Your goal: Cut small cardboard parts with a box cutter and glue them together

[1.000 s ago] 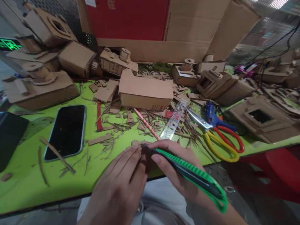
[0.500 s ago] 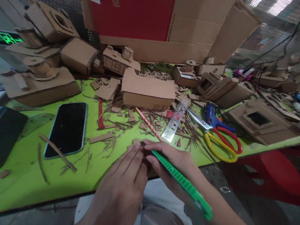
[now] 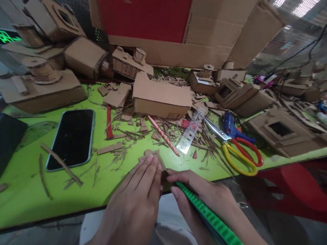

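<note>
My left hand (image 3: 135, 200) lies flat with fingers stretched out, pressing down a small cardboard piece (image 3: 150, 154) near the front edge of the green table (image 3: 25, 197). My right hand (image 3: 204, 197) is closed round a green utility knife (image 3: 209, 217), whose tip sits at the cardboard right beside my left fingers. Most of the cardboard piece is hidden under my hands.
A black phone (image 3: 71, 137) lies to the left. Behind my hands are a pink pencil (image 3: 163, 136), a clear ruler (image 3: 190, 131), red-and-yellow scissors (image 3: 237, 153) and a blue glue gun (image 3: 231, 126). Cardboard boxes, models and scraps crowd the back, among them a long box (image 3: 160, 97).
My right hand has drawn the knife back toward me, from beside my left fingertips to near the table's edge. My left hand has stayed on the cardboard.
</note>
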A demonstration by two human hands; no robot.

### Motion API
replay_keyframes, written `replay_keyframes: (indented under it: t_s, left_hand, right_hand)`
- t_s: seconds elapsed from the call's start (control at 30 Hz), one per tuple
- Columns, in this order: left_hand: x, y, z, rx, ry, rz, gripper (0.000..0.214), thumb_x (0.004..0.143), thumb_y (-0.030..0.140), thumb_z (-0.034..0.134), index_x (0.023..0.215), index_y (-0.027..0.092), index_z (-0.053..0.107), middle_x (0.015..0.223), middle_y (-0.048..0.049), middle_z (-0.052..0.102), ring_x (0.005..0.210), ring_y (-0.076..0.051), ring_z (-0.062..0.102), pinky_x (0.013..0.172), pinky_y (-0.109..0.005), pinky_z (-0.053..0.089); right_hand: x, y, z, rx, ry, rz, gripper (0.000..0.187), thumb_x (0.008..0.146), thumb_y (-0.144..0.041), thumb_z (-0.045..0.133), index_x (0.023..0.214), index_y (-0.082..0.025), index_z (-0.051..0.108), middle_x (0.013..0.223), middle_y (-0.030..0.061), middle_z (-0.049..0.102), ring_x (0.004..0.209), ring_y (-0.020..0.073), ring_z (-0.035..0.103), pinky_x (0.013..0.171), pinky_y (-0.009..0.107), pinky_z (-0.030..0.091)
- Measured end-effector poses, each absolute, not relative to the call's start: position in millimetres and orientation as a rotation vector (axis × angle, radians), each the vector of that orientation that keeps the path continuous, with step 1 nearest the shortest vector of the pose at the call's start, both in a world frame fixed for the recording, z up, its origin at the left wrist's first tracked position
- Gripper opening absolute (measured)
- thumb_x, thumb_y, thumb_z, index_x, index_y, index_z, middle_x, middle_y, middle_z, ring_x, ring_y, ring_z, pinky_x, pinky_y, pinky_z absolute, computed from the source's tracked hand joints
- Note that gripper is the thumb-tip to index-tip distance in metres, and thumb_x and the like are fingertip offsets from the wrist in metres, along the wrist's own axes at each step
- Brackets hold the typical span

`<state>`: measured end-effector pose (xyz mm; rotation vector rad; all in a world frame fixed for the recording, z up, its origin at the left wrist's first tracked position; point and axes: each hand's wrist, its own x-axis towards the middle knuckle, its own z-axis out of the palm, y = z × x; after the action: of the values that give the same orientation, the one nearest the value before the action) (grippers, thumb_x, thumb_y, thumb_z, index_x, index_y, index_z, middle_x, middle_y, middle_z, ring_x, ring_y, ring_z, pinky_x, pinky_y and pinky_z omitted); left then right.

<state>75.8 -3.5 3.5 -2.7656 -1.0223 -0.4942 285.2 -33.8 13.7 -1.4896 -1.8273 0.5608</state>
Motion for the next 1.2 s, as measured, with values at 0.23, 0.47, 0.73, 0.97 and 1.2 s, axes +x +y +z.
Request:
replay_keyframes:
  t_s: [0.23,0.47,0.73,0.97,1.2]
  left_hand:
    - [77.2,-3.6,1.7,-2.77,-1.014,-0.566,0.05,0.098,0.007,0.046,0.146,0.0,0.058,0.151,-0.0281,0.069,0.141,-0.038,0.068,0.11,-0.047,0.065]
    - [76.0,-3.9,-0.6,-2.834,-0.984,-0.518,0.049,0.093,0.005,0.048,0.14,-0.001,0.062,0.147,-0.0324,0.07,0.139,-0.043,0.068,0.108,-0.055,0.066]
    - [75.4,-3.3,1.5,-2.867,-0.987,-0.552,0.053,0.088,0.001,0.048,0.139,-0.002,0.06,0.148,-0.032,0.069,0.14,-0.045,0.066,0.106,-0.058,0.067]
    - [76.4,-3.3,1.6,-2.81,-0.975,-0.515,0.046,0.094,0.005,0.045,0.135,-0.002,0.062,0.143,-0.0326,0.073,0.132,-0.042,0.073,0.103,-0.053,0.068]
    - [76.9,-1.8,-0.1,-2.7,-0.933,-0.544,0.048,0.101,0.008,0.041,0.144,-0.004,0.061,0.151,-0.028,0.069,0.141,-0.039,0.067,0.108,-0.047,0.066]
  right_hand:
    - [284.5,-13.6,31.6,-1.542,-1.854,0.582,0.018,0.104,-0.031,0.064,0.115,-0.035,0.078,0.11,-0.0032,0.09,0.093,0.0219,0.09,0.083,0.027,0.073]
    - [281.4,5.3,36.0,-1.472,-1.869,0.721,0.019,0.109,-0.033,0.061,0.117,-0.028,0.077,0.117,0.001,0.09,0.104,0.0207,0.088,0.095,0.028,0.07]
    - [286.2,3.7,27.0,-1.5,-1.881,0.766,0.021,0.11,-0.037,0.064,0.125,-0.031,0.077,0.127,0.0011,0.088,0.114,0.0223,0.086,0.103,0.033,0.068]
    - [273.8,6.8,35.7,-1.502,-1.889,0.697,0.019,0.107,-0.029,0.06,0.117,-0.028,0.077,0.122,0.0011,0.089,0.106,0.0218,0.089,0.09,0.028,0.071]
    - [279.0,-21.4,26.7,-1.49,-1.82,0.547,0.02,0.102,-0.022,0.062,0.111,-0.033,0.077,0.105,-0.0047,0.091,0.085,0.0204,0.09,0.075,0.022,0.072]
